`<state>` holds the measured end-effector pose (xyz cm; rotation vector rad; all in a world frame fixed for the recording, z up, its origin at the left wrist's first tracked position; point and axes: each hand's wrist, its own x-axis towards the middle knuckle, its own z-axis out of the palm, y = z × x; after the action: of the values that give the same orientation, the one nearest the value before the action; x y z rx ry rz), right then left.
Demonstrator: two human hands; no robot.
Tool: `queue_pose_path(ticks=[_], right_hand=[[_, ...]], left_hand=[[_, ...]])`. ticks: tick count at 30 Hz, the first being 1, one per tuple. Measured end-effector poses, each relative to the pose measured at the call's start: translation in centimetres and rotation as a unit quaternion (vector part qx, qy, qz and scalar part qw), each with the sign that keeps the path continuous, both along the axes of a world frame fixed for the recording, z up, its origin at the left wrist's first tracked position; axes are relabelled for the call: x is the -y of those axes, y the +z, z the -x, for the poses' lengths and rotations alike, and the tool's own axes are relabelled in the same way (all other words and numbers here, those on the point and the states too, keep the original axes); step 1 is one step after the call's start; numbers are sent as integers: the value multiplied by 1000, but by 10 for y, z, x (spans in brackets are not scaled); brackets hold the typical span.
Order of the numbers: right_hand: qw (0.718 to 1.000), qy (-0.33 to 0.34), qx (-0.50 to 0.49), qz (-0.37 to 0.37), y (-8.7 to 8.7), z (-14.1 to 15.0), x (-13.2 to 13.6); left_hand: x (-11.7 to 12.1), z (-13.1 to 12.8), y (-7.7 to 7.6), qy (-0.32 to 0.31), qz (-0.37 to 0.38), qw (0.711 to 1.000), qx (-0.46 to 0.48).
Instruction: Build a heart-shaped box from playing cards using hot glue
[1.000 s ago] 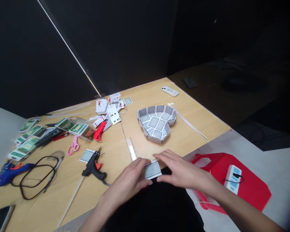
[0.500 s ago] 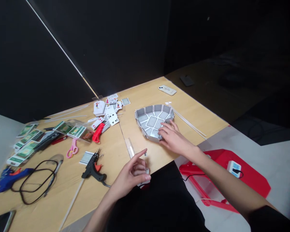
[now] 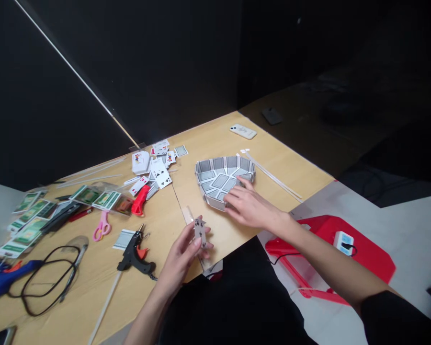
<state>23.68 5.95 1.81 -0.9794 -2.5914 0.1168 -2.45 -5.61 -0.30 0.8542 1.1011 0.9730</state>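
My left hand [image 3: 185,249] pinches a small playing card [image 3: 200,232] near the table's front edge, its face with black pips turned up toward me. A shallow tray made of grey-backed playing cards [image 3: 220,180] sits on the table, with upright card walls around a card floor. My right hand [image 3: 247,203] is closed over the tray's near right wall, fingers reaching inside and the thumb toward the outside. A black glue gun [image 3: 134,256] with an orange trigger lies left of my left hand. Beside it is a card [image 3: 123,239], back side up.
Loose playing cards [image 3: 160,173], a red tool [image 3: 141,200], pink scissors [image 3: 102,226] and green card packs [image 3: 36,225] spread leftward. A blue glue gun [image 3: 12,277] lies with a black cable. White glue sticks [image 3: 273,175] and a phone [image 3: 243,131] are right. A red stool [image 3: 366,249] stands below.
My left hand has turned, so the card's face now shows. My right hand has shifted slightly along the tray wall, and the view has swung a little to the right.
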Motion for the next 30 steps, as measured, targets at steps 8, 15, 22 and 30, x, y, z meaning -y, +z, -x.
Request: queue_pose_path(ticks=[8,15,22,30], right_hand=[[998,-2,-20,-64,12,22,4],[996,1,-28,-84,12,29,3],[995,6,-34,-91,10,32,2],[995,12,-39,-92,6,34,4]], left_hand=[[3,3,2,51,24,995,81],[2,21,-15,47,64,985,152],[2,17,-2,55,51,989,131],[-1,11,1,88,57,988,111]])
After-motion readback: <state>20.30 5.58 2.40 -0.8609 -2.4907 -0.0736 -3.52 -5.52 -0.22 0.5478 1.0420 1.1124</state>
